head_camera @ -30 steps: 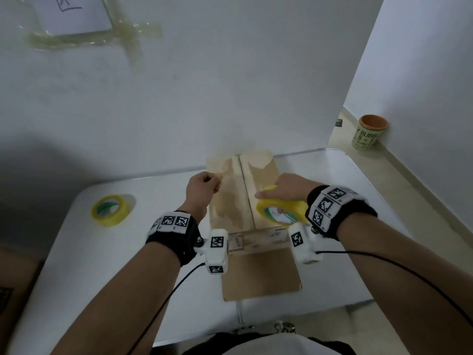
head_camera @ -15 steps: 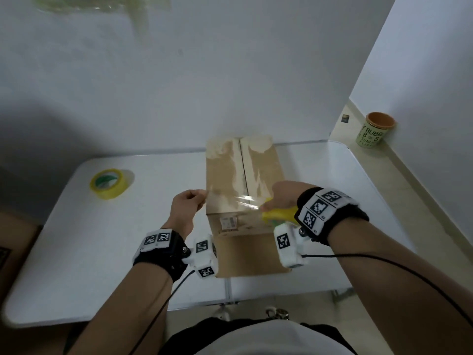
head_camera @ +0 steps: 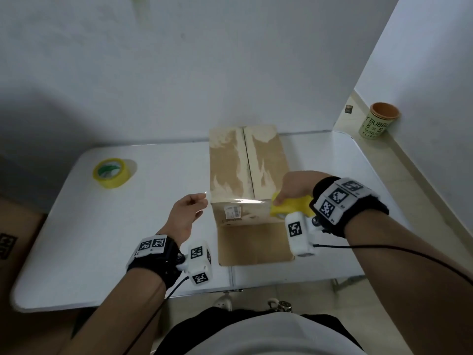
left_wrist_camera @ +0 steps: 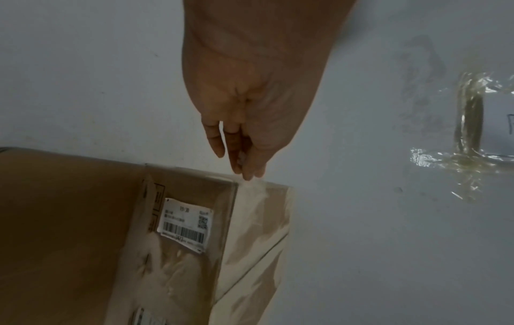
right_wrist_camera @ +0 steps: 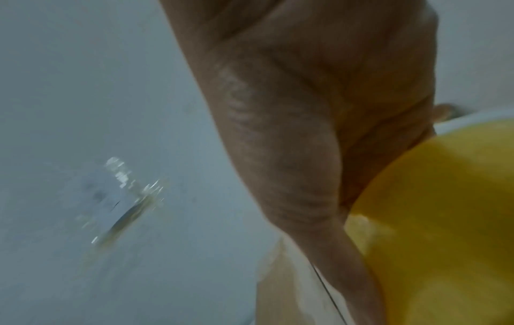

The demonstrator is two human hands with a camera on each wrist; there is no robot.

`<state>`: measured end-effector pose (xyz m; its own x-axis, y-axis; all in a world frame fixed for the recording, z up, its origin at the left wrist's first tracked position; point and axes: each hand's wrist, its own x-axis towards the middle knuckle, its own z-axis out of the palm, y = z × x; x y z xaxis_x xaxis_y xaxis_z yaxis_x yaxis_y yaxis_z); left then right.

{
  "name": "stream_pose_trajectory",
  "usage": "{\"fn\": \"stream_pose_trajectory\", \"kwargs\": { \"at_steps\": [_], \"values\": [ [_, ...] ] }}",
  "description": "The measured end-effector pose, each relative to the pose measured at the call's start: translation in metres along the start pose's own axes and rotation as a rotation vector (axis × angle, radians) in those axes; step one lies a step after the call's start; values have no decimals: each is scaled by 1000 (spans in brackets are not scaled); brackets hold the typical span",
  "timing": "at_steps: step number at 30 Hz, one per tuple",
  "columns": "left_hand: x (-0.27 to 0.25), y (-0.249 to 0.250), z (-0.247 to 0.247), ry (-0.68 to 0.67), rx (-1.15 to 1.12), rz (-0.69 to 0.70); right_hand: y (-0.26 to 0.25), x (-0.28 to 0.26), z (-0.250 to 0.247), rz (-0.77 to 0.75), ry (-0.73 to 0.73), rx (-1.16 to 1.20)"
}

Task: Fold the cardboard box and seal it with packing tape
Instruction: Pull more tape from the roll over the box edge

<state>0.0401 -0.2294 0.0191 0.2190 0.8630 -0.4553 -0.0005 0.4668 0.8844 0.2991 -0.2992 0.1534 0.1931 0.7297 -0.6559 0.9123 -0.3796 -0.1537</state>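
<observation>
Now the tape strip (head_camera: 238, 200) runs across the near top edge of the box (head_camera: 247, 162), where a second ago both hands worked further back over the box's top, the roll lying on the right flap. Since then the hands have drawn toward the person and apart. The left hand (head_camera: 185, 216) sits just off the box's near-left corner, fingers and thumb pinching the strip's free end; the left wrist view shows the fingertips (left_wrist_camera: 247, 169) meeting right at that corner. The right hand (head_camera: 297, 185) sits at the box's near-right corner, fingers curled around the yellow roll (head_camera: 291, 210), with the strip pulled taut between the two hands.

The box stands on the table (head_camera: 143, 226) against the wall, top flaps closed, its near flap lying flat toward the person. A spare roll (head_camera: 111, 172) lies well to the box's left.

By my reading, a crosswise band is being laid: next comes pressing it down and wrapping the ends over both sides. Slack or a skewed strip would wrinkle.
</observation>
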Motion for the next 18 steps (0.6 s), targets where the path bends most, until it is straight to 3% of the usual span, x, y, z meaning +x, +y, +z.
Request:
{"fn": "stream_pose_trajectory", "kwargs": {
  "at_steps": [7,18],
  "values": [
    [-6,-14,9,4,-31,27,-27,-9,8,34,324,-290],
    [-4,-20,10,67,-36,82,-31,11,30,63,281,-423]
  ]
}}
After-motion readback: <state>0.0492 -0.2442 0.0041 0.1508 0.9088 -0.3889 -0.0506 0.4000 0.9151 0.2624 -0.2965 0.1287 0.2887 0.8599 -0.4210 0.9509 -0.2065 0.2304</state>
